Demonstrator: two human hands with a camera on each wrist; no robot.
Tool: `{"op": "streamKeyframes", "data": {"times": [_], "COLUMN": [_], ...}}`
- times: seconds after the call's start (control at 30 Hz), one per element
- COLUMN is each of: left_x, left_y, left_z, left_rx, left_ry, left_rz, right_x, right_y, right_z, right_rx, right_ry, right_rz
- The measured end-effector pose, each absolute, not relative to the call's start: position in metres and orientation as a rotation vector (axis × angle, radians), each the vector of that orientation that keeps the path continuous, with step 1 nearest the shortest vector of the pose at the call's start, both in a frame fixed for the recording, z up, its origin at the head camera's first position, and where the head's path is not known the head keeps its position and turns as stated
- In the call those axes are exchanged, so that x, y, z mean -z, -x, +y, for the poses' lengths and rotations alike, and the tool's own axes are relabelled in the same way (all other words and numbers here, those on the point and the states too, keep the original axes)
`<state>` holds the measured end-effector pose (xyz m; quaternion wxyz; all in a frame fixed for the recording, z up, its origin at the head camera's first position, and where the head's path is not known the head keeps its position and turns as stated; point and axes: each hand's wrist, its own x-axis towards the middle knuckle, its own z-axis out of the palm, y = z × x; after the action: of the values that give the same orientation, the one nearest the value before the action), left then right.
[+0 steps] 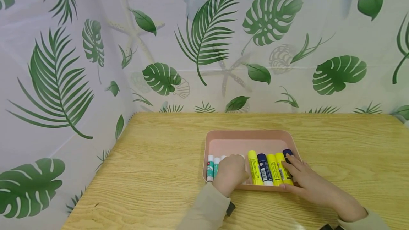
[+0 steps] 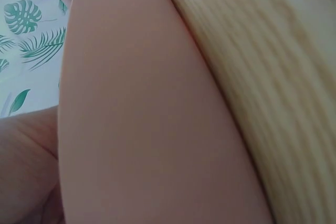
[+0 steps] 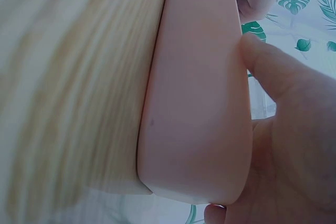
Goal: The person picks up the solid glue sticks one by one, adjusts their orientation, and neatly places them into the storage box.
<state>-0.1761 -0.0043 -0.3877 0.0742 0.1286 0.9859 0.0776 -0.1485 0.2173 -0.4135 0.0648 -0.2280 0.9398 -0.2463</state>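
A pink tray (image 1: pixel 243 135) holds a row of glue sticks along its front side. At the left, small white and teal glue sticks (image 1: pixel 210 168) stand partly behind my left hand (image 1: pixel 231 174), which reaches down over them; its fingertips are hidden. Right of it lie larger yellow glue sticks (image 1: pixel 255 168) and a dark blue glue stick (image 1: pixel 265 169). My right hand (image 1: pixel 308 184) rests at the tray's front right corner. Its fingers lie over a yellow glue stick (image 1: pixel 284 169) and another dark blue glue stick (image 1: pixel 287 153), with the thumb (image 3: pixel 260 59) on the front rim.
The tray stands on a wood-grain table (image 1: pixel 159 166). Behind and to the left hangs a white cloth (image 1: pixel 204 95) with green leaf prints. Inside the tray, its pink floor shows behind the row of glue sticks.
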Motion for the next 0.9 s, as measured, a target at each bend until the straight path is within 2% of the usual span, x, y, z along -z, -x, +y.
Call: {"op": "streamKeyframes", "data": {"times": [0.27, 0.6, 0.9], "left_x": [0.385, 0.373, 0.379], "left_y": [0.175, 0.166, 0.163], "left_z": [-0.008, -0.039, -0.08], "left_rx": [-0.265, -0.316, -0.293], "left_ry": [-0.422, -0.84, -0.938], "left_rz": [2.965, 3.04, 3.057], "right_x": [0.413, 0.412, 0.412], "right_y": [0.148, 0.147, 0.147], "right_z": [0.219, 0.218, 0.217], "right_rx": [0.757, 0.754, 0.771], "right_ry": [0.688, 0.689, 0.692], "right_rz": [2.831, 2.836, 2.831]}}
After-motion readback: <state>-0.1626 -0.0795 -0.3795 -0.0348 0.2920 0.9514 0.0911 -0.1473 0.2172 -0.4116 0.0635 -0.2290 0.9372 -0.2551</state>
